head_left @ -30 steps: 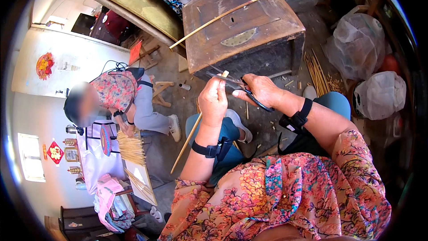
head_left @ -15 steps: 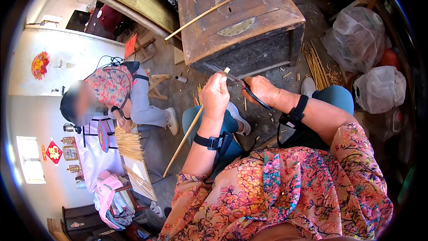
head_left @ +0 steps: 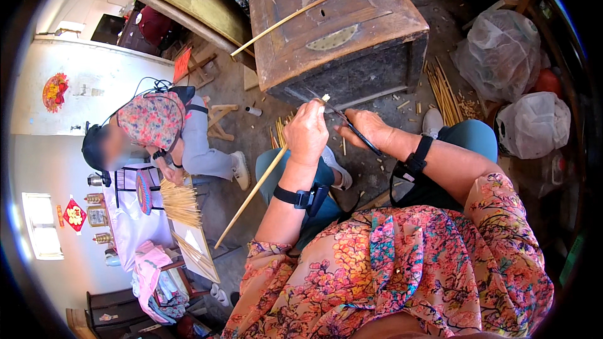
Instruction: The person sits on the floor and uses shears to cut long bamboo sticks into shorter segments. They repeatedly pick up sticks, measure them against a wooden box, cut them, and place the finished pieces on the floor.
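Observation:
My left hand (head_left: 306,132) is closed around a thin tan stalk (head_left: 252,198). Its pale cut end pokes out above my fingers, and its long part slants down to the left past my wrist. In my right hand (head_left: 366,129) are scissors with black handles (head_left: 364,135), the fingers curled around them. Their narrow blades reach toward the pale end of the stalk, close to my left fingertips; whether they touch it I cannot tell.
Ahead stands a worn wooden chest (head_left: 339,19) with a long stalk (head_left: 314,6) lying across it. More stalks (head_left: 443,94) and short cut bits lie on the floor. At left, a person (head_left: 154,122) sits bent beside a stalk bundle (head_left: 180,204). Plastic bags (head_left: 502,56) stand at right.
The stalk in my left hand has tilted, its lower end swinging to the left and up. My right hand has turned the scissors, so the handle loop shows narrower.

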Available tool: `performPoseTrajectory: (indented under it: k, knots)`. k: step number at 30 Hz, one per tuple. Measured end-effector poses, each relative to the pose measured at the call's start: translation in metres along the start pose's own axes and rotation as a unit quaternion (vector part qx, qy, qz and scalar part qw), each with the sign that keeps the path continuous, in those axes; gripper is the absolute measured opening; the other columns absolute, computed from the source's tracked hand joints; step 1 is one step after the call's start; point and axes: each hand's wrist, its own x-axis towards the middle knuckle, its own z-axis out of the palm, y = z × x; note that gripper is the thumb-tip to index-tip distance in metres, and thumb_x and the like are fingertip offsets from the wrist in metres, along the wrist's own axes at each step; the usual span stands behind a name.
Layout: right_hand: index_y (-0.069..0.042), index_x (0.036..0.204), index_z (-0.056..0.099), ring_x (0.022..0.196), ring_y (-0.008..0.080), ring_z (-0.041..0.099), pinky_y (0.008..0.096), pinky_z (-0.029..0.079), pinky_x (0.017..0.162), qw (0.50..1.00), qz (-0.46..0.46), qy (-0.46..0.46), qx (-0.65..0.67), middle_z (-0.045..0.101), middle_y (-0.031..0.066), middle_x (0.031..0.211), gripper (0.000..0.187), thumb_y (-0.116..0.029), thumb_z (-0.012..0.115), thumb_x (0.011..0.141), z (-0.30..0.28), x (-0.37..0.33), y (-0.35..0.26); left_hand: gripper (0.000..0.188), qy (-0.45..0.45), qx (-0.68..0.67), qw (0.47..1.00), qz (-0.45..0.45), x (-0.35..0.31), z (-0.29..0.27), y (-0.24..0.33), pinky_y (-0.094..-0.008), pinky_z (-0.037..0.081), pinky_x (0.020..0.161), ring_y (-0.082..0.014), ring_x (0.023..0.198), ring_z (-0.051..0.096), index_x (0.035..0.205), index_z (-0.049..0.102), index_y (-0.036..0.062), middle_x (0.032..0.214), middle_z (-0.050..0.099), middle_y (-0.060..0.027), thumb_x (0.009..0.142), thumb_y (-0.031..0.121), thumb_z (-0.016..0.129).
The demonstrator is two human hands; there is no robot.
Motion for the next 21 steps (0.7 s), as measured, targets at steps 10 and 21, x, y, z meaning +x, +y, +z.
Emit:
performPoseTrajectory:
  k: [10, 21]
  knots:
    - [0.004, 0.069, 0.061, 0.072, 0.0454, 0.059, 0.0485, 0.049, 0.068, 0.999, 0.031, 0.009, 0.011, 0.059, 0.0291, 0.069, 0.036, -0.029, 0.053, 0.081, 0.013, 0.009, 0.003, 0.007, -0.042, 0.047, 0.995, -0.071, -0.002, -0.001, -0.009, -0.0408, 0.050, 0.062, -0.0332, 0.074, 0.062, 0.087, 0.058, 0.0081, 0.084, 0.064, -0.0120, 0.083, 0.012, 0.056]
    - [0.003, 0.067, 0.060, 0.064, 0.0409, 0.060, 0.0436, 0.046, 0.057, 0.988, 0.019, 0.108, 0.110, 0.055, 0.0264, 0.062, 0.047, -0.041, 0.059, 0.085, -0.018, 0.018, -0.003, 0.021, -0.125, -0.311, 0.924, -0.186, 0.009, -0.032, -0.029, -0.0214, 0.037, 0.055, -0.0082, 0.060, 0.047, 0.108, 0.060, 0.0077, 0.074, 0.058, -0.0016, 0.090, 0.010, 0.051]
